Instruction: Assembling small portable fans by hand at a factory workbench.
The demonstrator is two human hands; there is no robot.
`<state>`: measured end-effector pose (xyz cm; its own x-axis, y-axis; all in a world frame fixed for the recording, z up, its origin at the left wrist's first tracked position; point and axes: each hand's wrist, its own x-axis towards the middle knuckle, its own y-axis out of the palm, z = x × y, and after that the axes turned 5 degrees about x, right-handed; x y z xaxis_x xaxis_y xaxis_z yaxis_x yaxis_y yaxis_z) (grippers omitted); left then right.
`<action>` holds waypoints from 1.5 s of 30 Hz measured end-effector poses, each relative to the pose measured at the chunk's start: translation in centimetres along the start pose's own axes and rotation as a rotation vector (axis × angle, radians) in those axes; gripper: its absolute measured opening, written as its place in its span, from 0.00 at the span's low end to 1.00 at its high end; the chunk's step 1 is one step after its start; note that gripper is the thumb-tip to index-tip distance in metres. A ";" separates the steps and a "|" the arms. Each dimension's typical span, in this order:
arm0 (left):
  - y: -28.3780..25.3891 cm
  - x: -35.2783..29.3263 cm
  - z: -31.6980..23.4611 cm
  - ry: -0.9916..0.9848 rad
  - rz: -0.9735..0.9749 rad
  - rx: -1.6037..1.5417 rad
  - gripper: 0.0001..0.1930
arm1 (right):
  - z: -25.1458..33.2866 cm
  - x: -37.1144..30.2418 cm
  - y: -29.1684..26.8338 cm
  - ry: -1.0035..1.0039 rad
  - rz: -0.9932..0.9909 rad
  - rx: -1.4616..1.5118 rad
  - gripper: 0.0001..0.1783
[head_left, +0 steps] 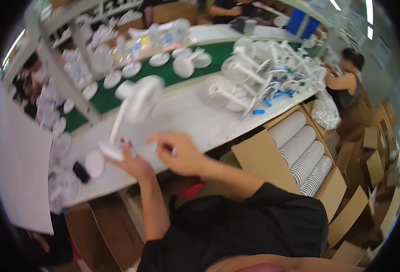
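A small white desk fan [120, 118], blurred by motion, tilts above the white worktable with its round base toward me. My left hand [136, 164] is at that base, its fingers against the rim and underside. To the right of the fan, apart from it, my right hand [179, 153] is raised with fingers curled and the index finger bent forward. A tiny pale spot shows at its fingertips, too small to name. Left of my left hand, a white round disc [95, 163] lies on the table beside a small black object [80, 172].
A heap of white fan parts [254, 68] with blue pieces [259, 111] covers the table's right end. Finished-looking fans stand on the green conveyor belt [132, 81] beyond. An open carton [272, 158] holds stacked white ribbed grilles [303, 147]. A co-worker [345, 81] sits at the far right.
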<state>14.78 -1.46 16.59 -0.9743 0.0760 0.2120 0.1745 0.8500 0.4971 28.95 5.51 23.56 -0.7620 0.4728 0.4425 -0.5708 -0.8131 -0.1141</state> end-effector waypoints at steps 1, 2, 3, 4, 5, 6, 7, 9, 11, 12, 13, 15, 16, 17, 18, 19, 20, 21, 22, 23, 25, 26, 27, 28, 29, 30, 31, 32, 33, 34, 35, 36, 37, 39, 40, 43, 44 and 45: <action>0.3 -1.1 -0.5 0.113 0.054 0.163 0.39 | 0.9 0.7 -1.1 -0.228 -0.027 -0.175 0.24; 0.5 -1.1 -0.4 0.327 0.144 0.322 0.42 | 1.3 1.7 -2.2 -0.461 -0.055 -0.340 0.28; 0.6 -1.3 -0.5 0.520 0.264 0.489 0.45 | 1.9 2.5 -3.5 -0.508 -0.017 -0.422 0.34; 1.2 -2.3 -2.0 0.537 0.353 0.499 0.47 | 2.8 3.3 -4.1 -0.491 0.075 -0.539 0.37; 2.4 -3.4 -3.4 0.555 0.444 0.495 0.49 | 3.3 4.0 -4.6 -0.488 0.171 -0.659 0.39; 3.2 -4.4 -3.9 0.573 0.509 0.464 0.51 | 3.4 4.3 -5.1 -0.381 0.277 -0.738 0.41; 3.0 -5.3 -4.1 0.602 0.544 0.488 0.52 | 2.3 4.3 -5.4 -0.332 0.359 -0.647 0.38; 3.0 -6.2 -3.8 0.615 0.582 0.500 0.52 | 0.6 4.7 -6.9 -0.268 0.440 -0.564 0.34; 2.9 -6.0 -3.3 0.489 0.702 0.449 0.53 | -0.5 4.9 -8.3 -0.160 0.451 -0.568 0.28; 2.8 -5.5 -2.9 0.434 0.761 0.416 0.53 | -1.1 5.2 -9.0 -0.113 0.453 -0.575 0.26; 2.6 -5.0 -2.6 0.381 0.817 0.384 0.53 | -1.6 5.5 -9.5 -0.069 0.455 -0.582 0.23; 1.9 -3.2 -2.6 0.204 0.781 0.339 0.45 | -2.7 6.0 -10.0 -0.241 0.041 -0.672 0.14; 0.9 -1.9 -1.9 0.208 0.772 0.346 0.45 | -2.2 6.5 -9.8 -0.246 0.047 -0.664 0.14; -0.4 -0.4 -0.8 0.115 0.662 0.382 0.39 | -1.2 7.1 -9.3 -0.249 -0.077 -0.756 0.12; -1.5 0.7 0.2 0.024 0.548 0.415 0.33 | -0.7 7.6 -8.8 -0.251 -0.202 -0.846 0.10; -2.0 1.5 1.1 0.025 0.551 0.418 0.33 | -1.5 7.8 -8.2 -0.250 -0.205 -0.843 0.10; -2.5 2.2 1.9 -0.031 0.477 0.343 0.30 | -3.8 8.3 -7.1 -0.243 -0.079 -0.981 0.09; -3.0 2.5 2.7 -0.096 0.413 0.269 0.27 | -6.3 8.4 -5.9 -0.221 0.045 -1.120 0.08; -3.4 2.7 3.3 -0.162 0.349 0.194 0.25 | -8.6 8.4 -5.0 -0.196 0.174 -1.255 0.08; -4.2 2.9 3.5 -0.226 0.273 0.121 0.22 | -9.7 8.4 -4.0 -0.174 0.316 -1.383 0.07; -4.3 4.6 3.9 -0.199 0.275 0.139 0.21 | -7.8 11.4 -4.1 -0.184 0.237 -1.310 0.07; -4.9 4.0 3.8 -0.214 0.286 0.160 0.19 | -5.7 11.8 -4.7 -0.150 0.172 -1.243 0.07; -5.3 3.4 3.7 -0.230 0.297 0.181 0.18 | -4.1 12.1 -5.1 -0.115 0.108 -1.175 0.07; -5.0 3.3 3.8 -0.239 0.312 0.197 0.17 | -3.4 12.6 -5.5 -0.086 0.037 -1.110 0.07; -4.5 3.3 4.0 -0.238 0.303 0.198 0.17 | -4.3 12.9 -5.5 -0.089 0.045 -1.108 0.07; -4.2 3.2 4.1 -0.244 0.304 0.201 0.17 | -6.3 12.5 -5.1 -0.100 0.137 -1.161 0.07; -4.2 2.9 3.6 -0.261 0.316 0.209 0.17 | -8.3 11.4 -4.5 -0.094 0.224 -1.214 0.06; -4.1 2.5 3.2 -0.277 0.331 0.217 0.17 | -10.0 10.0 -4.0 -0.088 0.310 -1.263 0.06; -3.0 3.6 3.2 -0.255 0.336 0.206 0.17 | -11.2 10.9 -3.8 -0.128 0.390 -1.319 0.06; -2.3 4.0 3.1 -0.221 0.379 0.253 0.17 | -11.5 11.1 -3.5 -0.142 0.379 -1.319 0.06; -1.4 4.3 3.2 -0.186 0.422 0.300 0.18 | -11.8 11.1 -3.3 -0.155 0.342 -1.324 0.05; -0.8 4.4 4.1 -0.178 0.407 0.299 0.18 | -11.8 10.2 -2.8 -0.169 0.327 -1.324 0.05; 0.7 5.2 5.4 -0.156 0.480 0.406 0.19 | -11.5 9.7 -2.6 -0.192 0.309 -1.328 0.05; 2.1 5.7 5.8 -0.129 0.546 0.509 0.20 | -11.2 8.9 -2.2 -0.225 0.292 -1.336 0.05; 2.7 5.7 5.3 -0.182 0.576 0.560 0.20 | -11.0 8.4 -2.2 -0.235 0.282 -1.336 0.05; 4.2 6.1 3.7 -0.340 0.677 0.725 0.22 | -10.9 7.9 -2.2 -0.257 0.234 -1.330 0.05; 4.1 6.1 3.9 -0.338 0.683 0.728 0.22 | -10.8 7.7 -2.2 -0.254 0.228 -1.329 0.05; 3.7 6.1 4.5 -0.319 0.662 0.708 0.22 | -10.7 7.6 -2.1 -0.259 0.239 -1.339 0.05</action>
<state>8.85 4.48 15.96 -0.7237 0.6898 -0.0215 0.6682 0.6925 -0.2720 21.08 14.46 17.66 -0.8880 0.1741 0.4257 -0.4040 0.1472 -0.9028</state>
